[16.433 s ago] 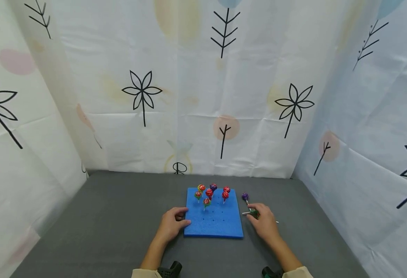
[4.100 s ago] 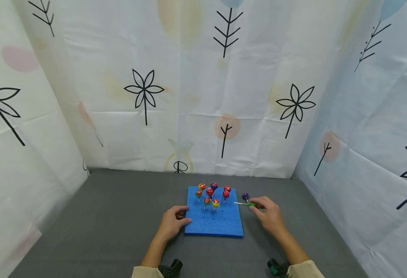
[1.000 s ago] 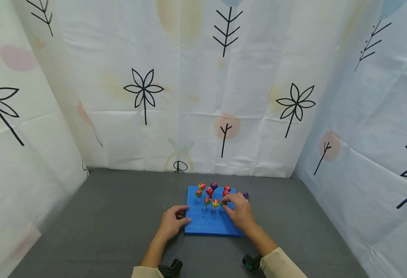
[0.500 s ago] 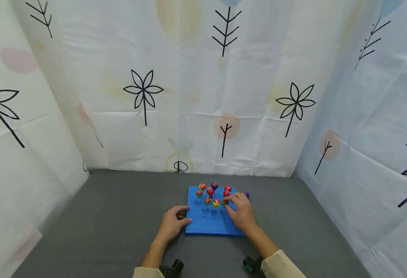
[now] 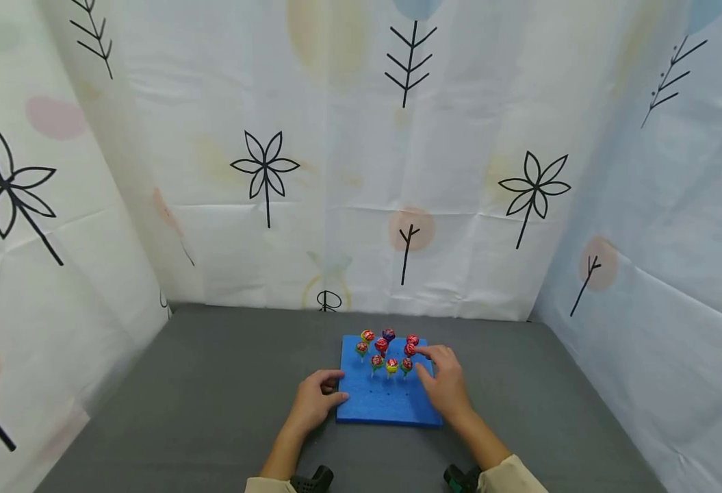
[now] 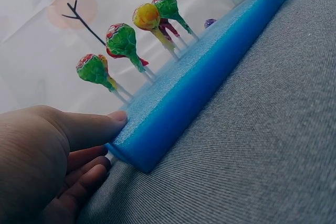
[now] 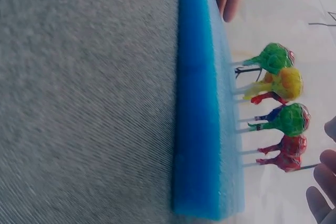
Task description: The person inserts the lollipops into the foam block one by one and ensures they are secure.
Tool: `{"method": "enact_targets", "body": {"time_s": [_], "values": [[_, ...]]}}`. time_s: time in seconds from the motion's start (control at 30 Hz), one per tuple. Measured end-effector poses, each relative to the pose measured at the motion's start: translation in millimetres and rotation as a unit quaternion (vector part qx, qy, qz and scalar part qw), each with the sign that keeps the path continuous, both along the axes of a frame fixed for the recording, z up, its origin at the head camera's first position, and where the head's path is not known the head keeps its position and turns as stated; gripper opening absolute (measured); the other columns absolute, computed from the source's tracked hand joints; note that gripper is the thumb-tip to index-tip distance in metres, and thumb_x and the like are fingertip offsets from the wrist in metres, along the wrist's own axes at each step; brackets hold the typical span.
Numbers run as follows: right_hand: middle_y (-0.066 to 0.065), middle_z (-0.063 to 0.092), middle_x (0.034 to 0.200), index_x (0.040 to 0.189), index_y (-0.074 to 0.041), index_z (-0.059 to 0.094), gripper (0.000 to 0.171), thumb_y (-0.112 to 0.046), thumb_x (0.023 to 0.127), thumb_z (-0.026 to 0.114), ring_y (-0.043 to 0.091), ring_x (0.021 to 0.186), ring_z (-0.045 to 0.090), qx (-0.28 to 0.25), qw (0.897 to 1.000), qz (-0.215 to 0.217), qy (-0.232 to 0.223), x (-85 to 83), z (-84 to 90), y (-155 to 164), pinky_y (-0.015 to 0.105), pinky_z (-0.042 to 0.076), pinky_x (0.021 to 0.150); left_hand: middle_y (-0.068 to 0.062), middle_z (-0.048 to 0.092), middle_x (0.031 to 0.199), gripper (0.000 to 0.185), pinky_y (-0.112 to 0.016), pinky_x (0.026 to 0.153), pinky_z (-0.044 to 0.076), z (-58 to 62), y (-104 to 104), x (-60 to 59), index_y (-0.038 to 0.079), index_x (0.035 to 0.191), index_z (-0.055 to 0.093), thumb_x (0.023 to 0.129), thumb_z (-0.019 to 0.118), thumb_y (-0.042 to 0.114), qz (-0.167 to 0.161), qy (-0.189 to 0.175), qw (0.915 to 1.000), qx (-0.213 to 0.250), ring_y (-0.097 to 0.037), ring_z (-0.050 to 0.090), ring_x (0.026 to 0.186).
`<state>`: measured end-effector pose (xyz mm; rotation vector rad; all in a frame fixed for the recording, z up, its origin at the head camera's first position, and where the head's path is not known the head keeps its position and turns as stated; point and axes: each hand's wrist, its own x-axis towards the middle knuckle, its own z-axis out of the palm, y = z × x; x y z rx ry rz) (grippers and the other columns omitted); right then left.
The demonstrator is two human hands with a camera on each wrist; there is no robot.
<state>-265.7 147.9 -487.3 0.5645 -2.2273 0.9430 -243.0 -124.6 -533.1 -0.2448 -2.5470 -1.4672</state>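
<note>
A blue foam board [image 5: 391, 409] with small holes lies on the table, and wrapped lollipops stand upright in it. My left hand [image 5: 311, 402] holds the board's left edge, thumb on top and fingers at the side below. The front row has a green lollipop [image 5: 376, 361], a yellow lollipop [image 5: 392, 366] and, at its right end, another green lollipop [image 5: 406, 365]. Red, purple and other lollipops stand behind. Just right of that end lollipop is my right hand [image 5: 449, 385], fingers loosely bent and apart, holding nothing. Its fingertips overlap a red lollipop [image 5: 410, 349] in the head view.
A purple lollipop [image 6: 210, 23] shows beyond the board in the left wrist view; my right hand hides it in the head view. Grey cloth [image 5: 225, 397] covers the table. A patterned white curtain [image 5: 330, 246] closes off the back and both sides.
Earlier my right hand picked a green lollipop from the table, carried it left and set it upright in the board. Now it has let go and drawn slightly right. A yellow lollipop also joined the front row.
</note>
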Motion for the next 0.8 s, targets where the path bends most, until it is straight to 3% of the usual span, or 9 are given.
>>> {"method": "enact_targets", "body": {"time_s": [0.2, 0.37, 0.63, 0.8], "values": [[0.010, 0.066, 0.097, 0.101, 0.000, 0.071, 0.026, 0.006, 0.076, 0.077, 0.022, 0.089, 0.056, -0.031, 0.999, -0.011, 0.038, -8.9, 4.1, 8, 0.039, 0.047, 0.073, -0.007, 0.064, 0.103, 0.038, -0.041, 0.078, 0.050, -0.7, -1, -0.3, 0.004, 0.115, 0.069, 0.080, 0.081, 0.014, -0.008, 0.004, 1.0000, -0.002, -0.022, 0.059, 0.091], [0.014, 0.066, 0.099, 0.100, -0.001, 0.071, 0.026, 0.007, 0.076, 0.077, 0.028, 0.092, 0.058, -0.050, 0.998, -0.035, 0.033, -21.0, 6.4, 17, 0.045, 0.047, 0.077, -0.006, 0.064, 0.104, 0.037, -0.041, 0.079, 0.050, -2.0, -1, -1.4, 0.005, 0.115, 0.069, 0.080, 0.080, 0.013, -0.004, 0.001, 1.0000, -0.004, -0.021, 0.059, 0.091], [0.022, 0.064, 0.105, 0.104, 0.003, 0.069, 0.029, 0.007, 0.076, 0.076, 0.040, 0.099, 0.056, -0.027, 0.998, -0.060, -0.004, -38.6, 6.9, 30, 0.054, 0.044, 0.084, -0.006, 0.064, 0.104, 0.037, -0.041, 0.080, 0.050, -2.1, -1, -0.4, 0.006, 0.115, 0.069, 0.080, 0.080, 0.013, -0.003, 0.001, 1.0000, -0.006, -0.021, 0.060, 0.092], [0.023, 0.061, 0.114, 0.112, 0.003, 0.067, 0.031, -0.001, 0.082, 0.074, 0.043, 0.105, 0.053, 0.004, 0.994, -0.068, -0.081, -48.7, 7.8, 41, 0.055, 0.041, 0.089, -0.007, 0.064, 0.104, 0.038, -0.042, 0.079, 0.050, -2.3, -1, -0.2, 0.005, 0.115, 0.069, 0.080, 0.081, 0.013, -0.005, 0.001, 1.0000, -0.003, -0.022, 0.059, 0.092]]}}
